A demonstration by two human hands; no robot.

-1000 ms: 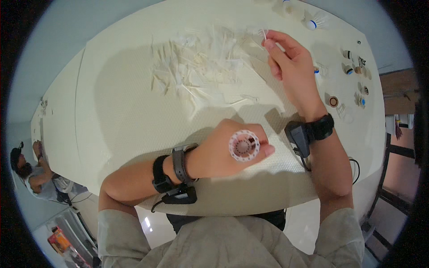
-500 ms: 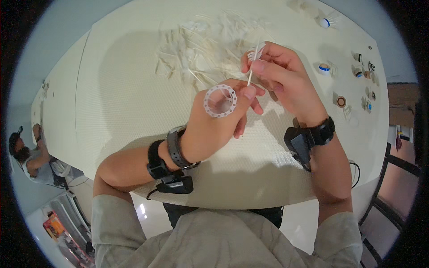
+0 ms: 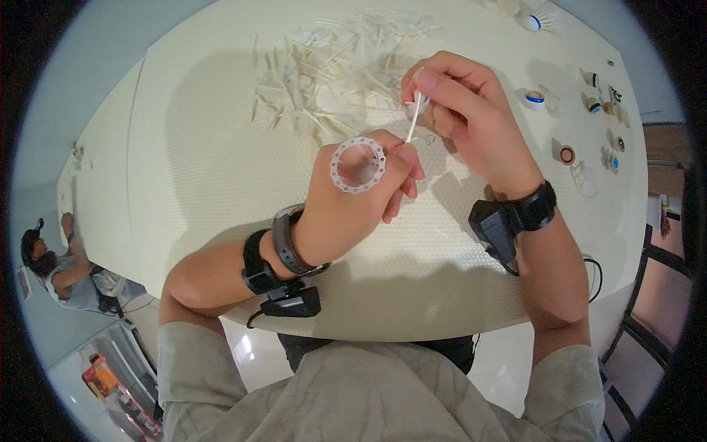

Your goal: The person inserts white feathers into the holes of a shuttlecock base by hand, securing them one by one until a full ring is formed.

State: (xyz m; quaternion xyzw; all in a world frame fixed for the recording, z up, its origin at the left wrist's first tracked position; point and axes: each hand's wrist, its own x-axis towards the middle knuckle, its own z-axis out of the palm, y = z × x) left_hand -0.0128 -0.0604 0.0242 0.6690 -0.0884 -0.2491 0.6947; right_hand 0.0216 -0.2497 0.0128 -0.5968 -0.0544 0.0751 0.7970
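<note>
A slim white feather (image 3: 414, 118) runs slantwise between my two hands above the table. My left hand (image 3: 346, 214) pinches its lower end between thumb and fingers. Over the back of that hand, by the thumb's base, is a clear plastic ring (image 3: 358, 165) with small holes round its white rim; what holds it there is hidden. My right hand (image 3: 471, 118), farther off and to the right, has its thumb and finger closed on the feather's upper end. Just beyond both hands lies a loose pile of white feathers (image 3: 324, 81).
A white shuttlecock (image 3: 532, 23) with a blue band lies at the far right. Nearer are a blue-edged round piece (image 3: 535, 99), a brown ring (image 3: 566, 155) and several small round parts. Another person (image 3: 66, 265) sits at the table's far left end.
My right hand has moved slightly away from me, and its grip now sits on the feather's upper end. My left hand has shifted only slightly, with the clear ring still over it.
</note>
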